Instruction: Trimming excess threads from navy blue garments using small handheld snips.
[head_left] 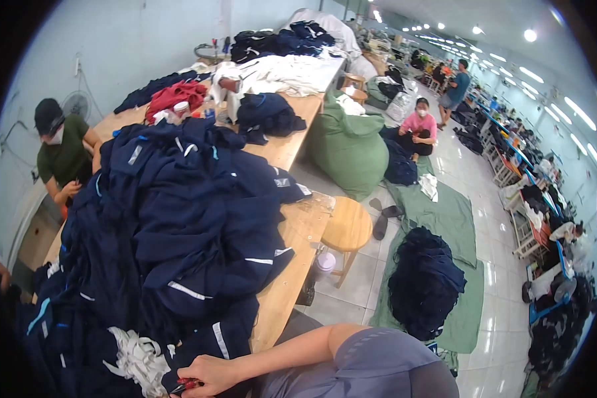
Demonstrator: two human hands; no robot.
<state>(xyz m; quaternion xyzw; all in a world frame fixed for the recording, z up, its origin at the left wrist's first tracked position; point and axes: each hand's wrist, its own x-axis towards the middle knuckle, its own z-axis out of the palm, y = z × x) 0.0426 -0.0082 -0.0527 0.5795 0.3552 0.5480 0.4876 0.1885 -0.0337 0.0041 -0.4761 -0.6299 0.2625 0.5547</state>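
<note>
Red-handled tool [188,383] sits in your right hand [212,375], its fingers curled shut around the handle, low by the near end of the wooden table [305,232], just right of tangled white strips [139,361], with heaped navy garments [179,199] beyond and a bulging green sack [351,152] farther off.

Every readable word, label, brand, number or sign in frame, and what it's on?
No text is legible.
White strips on the navy garments: too small and blurred to tell whether printed.
White container near the wooden stool: no lettering can be made out.
Red-handled tool in the right hand: too small to show any marking.
</note>
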